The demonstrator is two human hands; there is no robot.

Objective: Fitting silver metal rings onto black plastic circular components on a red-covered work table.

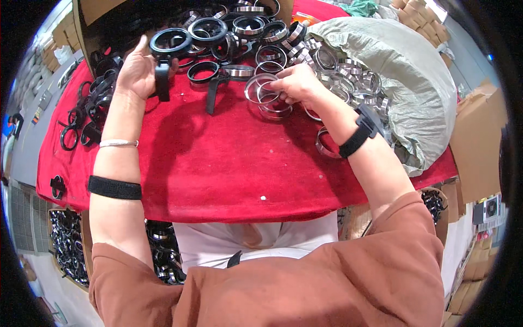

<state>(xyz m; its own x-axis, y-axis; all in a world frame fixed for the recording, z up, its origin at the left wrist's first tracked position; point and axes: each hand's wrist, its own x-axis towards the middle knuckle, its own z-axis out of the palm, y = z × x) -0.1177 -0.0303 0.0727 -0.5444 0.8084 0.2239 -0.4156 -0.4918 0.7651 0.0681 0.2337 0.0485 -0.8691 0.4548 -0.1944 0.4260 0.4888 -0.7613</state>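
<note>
**Q:** Black ring clamp (170, 43), item one: where is it, and what has it?

**A:** I log it in my left hand (136, 71), raised over the far left of the table. Left grip is closed: thumb and fingers wrapped around the black strap that hangs from the ring, ring uppermost, flat face toward me.

**Q:** Item two?

**A:** Silver metal ring (260, 89), under my right hand (297, 83). Right grip is half closed, fingertips pinched on the ring's rim, lifting it just above a short stack of like rings (275, 109) resting on the cloth. I cannot tell whether the lifted ring is clear of the stack.

**Q:** Surface?

**A:** Table covered by a red cloth (229, 163), bare in the middle. Far edge: a heap of black ring clamps with metal liners (239, 30). Left edge: loose black straps and rings (87, 109). Right: a grey-green woven sack (403, 82), mouth open, silver rings spilling out beside my right wrist.

**Q:** Room?

**A:** Cardboard boxes (479, 136) to the right; bins of black parts (68, 245) under the table's near edge, left of my knees.
</note>
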